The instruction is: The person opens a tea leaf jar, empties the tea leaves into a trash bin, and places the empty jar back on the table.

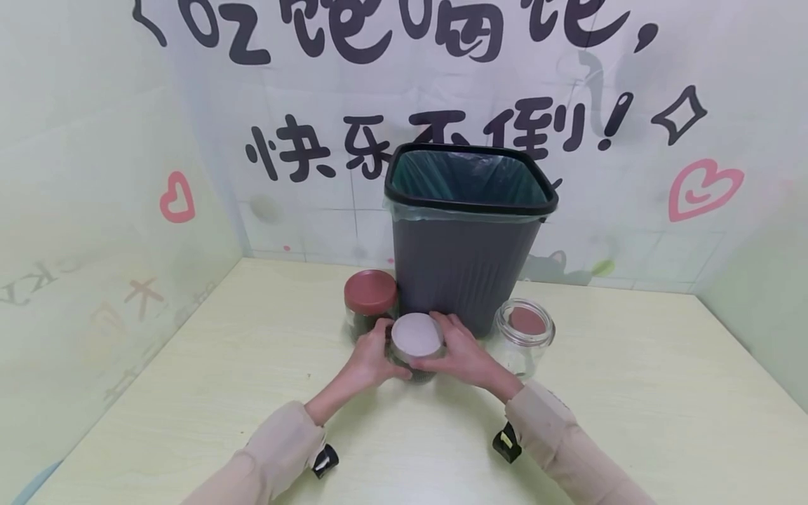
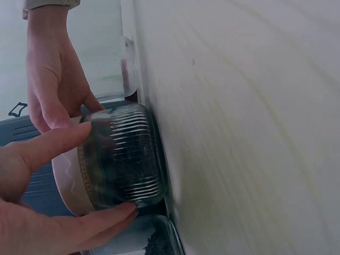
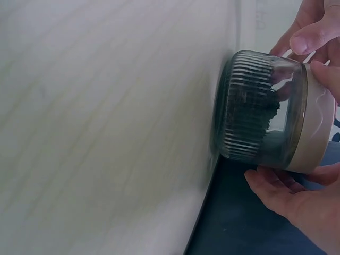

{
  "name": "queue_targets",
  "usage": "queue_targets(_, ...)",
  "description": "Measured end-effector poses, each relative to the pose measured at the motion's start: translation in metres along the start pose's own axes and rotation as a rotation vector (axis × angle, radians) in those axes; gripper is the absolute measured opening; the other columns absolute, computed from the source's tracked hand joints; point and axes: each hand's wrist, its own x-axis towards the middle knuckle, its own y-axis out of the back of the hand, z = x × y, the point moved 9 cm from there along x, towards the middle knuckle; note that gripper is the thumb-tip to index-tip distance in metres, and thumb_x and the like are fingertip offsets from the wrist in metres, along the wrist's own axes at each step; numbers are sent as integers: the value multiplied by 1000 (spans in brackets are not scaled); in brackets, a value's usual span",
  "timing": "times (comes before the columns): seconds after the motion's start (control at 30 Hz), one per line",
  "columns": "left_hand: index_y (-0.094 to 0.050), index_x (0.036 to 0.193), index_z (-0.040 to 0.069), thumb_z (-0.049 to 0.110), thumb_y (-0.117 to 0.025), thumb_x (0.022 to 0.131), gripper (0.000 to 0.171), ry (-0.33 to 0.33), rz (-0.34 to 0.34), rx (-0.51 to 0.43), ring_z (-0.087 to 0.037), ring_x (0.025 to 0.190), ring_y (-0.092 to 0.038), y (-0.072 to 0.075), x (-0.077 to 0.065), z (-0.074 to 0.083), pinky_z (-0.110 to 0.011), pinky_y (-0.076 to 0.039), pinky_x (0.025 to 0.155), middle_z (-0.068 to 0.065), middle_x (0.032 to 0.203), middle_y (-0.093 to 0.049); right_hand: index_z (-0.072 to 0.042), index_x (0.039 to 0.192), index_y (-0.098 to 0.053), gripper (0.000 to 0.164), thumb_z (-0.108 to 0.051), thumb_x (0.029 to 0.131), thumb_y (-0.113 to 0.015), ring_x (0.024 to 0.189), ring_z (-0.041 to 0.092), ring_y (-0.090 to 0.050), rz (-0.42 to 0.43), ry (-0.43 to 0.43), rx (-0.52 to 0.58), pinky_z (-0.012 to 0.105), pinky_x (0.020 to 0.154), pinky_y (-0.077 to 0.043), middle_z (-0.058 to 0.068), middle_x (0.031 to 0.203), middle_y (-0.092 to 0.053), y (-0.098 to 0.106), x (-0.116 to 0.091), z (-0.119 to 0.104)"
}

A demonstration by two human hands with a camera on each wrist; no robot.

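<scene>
A ribbed glass jar [image 2: 127,159] with a pale lid [image 1: 418,335] and dark contents stands upright on the table, in front of the bin. From the left side, my left hand [image 1: 375,361] holds it, thumb and fingers spread around the glass and the lid's lower edge. Opposite, my right hand [image 1: 463,354] grips it around the lid. Close behind my left hand is a glass jar with a red lid [image 1: 370,292], dark inside. Right of my right hand stands a clear glass jar [image 1: 525,337] with a reddish disc showing at its mouth.
A dark grey bin [image 1: 461,273] with a green liner bag stands right behind the jars. The pale wooden table [image 1: 189,393] runs back to a printed wall cloth [image 1: 303,210], with side panels left and right.
</scene>
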Motion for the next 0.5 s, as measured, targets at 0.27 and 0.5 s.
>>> queue_targets(0.27,-41,115,-5,2,-84,52,76,-40,-87,-83,-34,103,-55,-15,6,0,-37,-47,84,-21,116,-53,5,121,-41,75,-29,66,-77,98,24,-50,4,-10,58,39,81,-44,15,113,-49,2,-10,8)
queue_targets(0.5,-38,116,-7,1,-82,55,75,-125,-237,-186,-37,108,-51,-32,2,8,-34,-47,85,-23,119,-47,3,123,-39,78,-33,65,-77,91,20,-52,-32,62,75,34,75,-45,11,110,-53,1,-23,5)
